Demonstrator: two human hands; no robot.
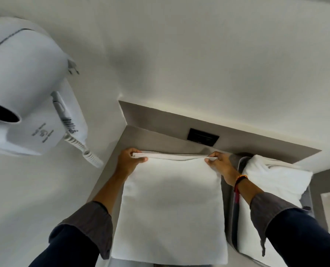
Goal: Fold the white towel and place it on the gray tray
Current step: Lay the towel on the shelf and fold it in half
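Soft, light white towel [172, 205] lies beside the gray tray [235, 218]; left hand [128, 160] and right hand [221, 163] each pinch its far corners, the best hold.

Premises: likely a hotel bathroom. Evidence: wall-mounted white hair dryer [23, 89] with coiled cord [83, 149], grey vanity table [141, 139] (recessed in white walls), dark wall socket [202, 137], folded white towels [276, 176] stocked on a gray tray [237, 164].

White towel [172, 205]; gray tray [232, 228]; gray counter [150, 140]; black outlet [202, 137]; white hairdryer [25, 78]; orange-red wristband [240, 180].
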